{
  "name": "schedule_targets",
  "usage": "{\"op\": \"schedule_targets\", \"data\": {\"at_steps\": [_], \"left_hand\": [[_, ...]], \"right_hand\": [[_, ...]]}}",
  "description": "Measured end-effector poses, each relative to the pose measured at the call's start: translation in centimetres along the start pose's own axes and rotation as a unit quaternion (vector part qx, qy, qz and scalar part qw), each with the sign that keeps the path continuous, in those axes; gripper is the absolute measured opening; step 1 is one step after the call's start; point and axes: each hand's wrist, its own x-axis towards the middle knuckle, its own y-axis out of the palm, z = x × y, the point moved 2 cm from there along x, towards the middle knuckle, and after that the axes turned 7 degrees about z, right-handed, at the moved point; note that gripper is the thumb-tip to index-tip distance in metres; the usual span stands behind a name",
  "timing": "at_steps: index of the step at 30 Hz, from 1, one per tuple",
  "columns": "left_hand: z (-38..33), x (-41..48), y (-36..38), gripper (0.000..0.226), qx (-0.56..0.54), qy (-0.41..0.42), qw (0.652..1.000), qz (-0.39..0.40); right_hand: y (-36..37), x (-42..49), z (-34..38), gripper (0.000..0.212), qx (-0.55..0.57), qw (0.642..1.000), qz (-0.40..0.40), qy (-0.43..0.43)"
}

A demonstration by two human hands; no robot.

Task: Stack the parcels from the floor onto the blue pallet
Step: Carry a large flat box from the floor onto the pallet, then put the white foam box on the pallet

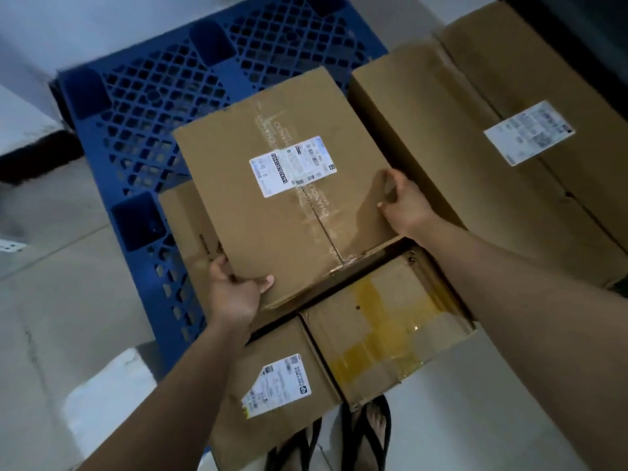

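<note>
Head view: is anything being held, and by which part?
Yes, the top box. The left hand grips its near left corner, thumb on top; the right hand grips its right edge.

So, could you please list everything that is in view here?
pallet: one, blue, upper left on the floor
held parcel: one, brown with white label, centre, over the pallet's near part
large parcel: one, brown with white label, right
taped parcel: one, brown with yellow tape, lower centre
labelled parcel: one, brown with white label, bottom centre
white blocks: two, white, lower left and upper left
floor: one, pale grey, around the pallet
sandals: two, black, bottom centre, on the feet
left hand: one, grips the held parcel's near left corner
right hand: one, grips the held parcel's right edge
</note>
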Motion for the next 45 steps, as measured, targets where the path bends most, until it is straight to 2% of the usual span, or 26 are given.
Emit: {"op": "schedule_targets", "data": {"at_steps": [3,13,19,23,27,30,33,36,38,41,43,45], "left_hand": [[0.1,-1.1,1.3,0.066,-0.015,-0.022,0.999,0.032],[1.0,-3.2,1.3,0.063,0.023,-0.003,0.999,0.039],[1.0,-2.8,2.3,0.061,0.017,-0.02,0.997,0.073],[1.1,-3.1,1.8,0.066,0.024,-0.033,0.994,0.104],[1.4,-4.8,1.2,0.057,0.129,-0.075,0.982,0.118],[1.3,-7.0,-0.4,0.054,0.125,-0.125,0.978,0.107],[2.1,-9.3,-5.1,0.047,0.096,-0.114,0.985,0.091],[4.0,-10.4,-11.5,0.04,0.123,-0.101,0.986,0.047],[6.1,-9.7,-16.6,0.04,0.155,-0.109,0.982,0.016],[9.5,-7.2,-24.2,0.051,0.166,-0.121,0.978,-0.026],[12.9,-4.8,-29.1,0.05,0.168,-0.121,0.977,-0.044],[16.0,-2.6,-33.4,0.049,0.187,-0.116,0.975,-0.029]], "right_hand": [[-0.5,-0.1,-0.5,0.059,-0.112,0.993,-0.033,0.034],[1.4,-3.7,-1.7,0.052,-0.177,0.978,-0.092,0.064],[4.3,-6.1,-1.9,0.065,-0.232,0.972,-0.029,0.026],[5.2,-6.8,-2.0,0.069,-0.24,0.97,-0.005,0.039],[4.4,-8.4,-1.5,0.063,-0.236,0.97,0.024,0.051],[3.9,-11.0,-0.4,0.051,-0.239,0.968,0.04,0.061],[5.8,-15.3,2.0,0.049,-0.213,0.976,0.026,0.045],[9.9,-19.3,4.9,0.052,-0.114,0.993,0.01,0.02],[14.2,-21.6,7.0,0.044,-0.076,0.997,-0.004,0.014],[23.3,-24.3,10.2,0.032,-0.031,0.999,0.043,0.009],[30.8,-25.3,12.0,0.032,0.019,0.995,0.096,0.033],[37.6,-26.3,13.1,0.036,0.06,0.987,0.124,0.081]]}}
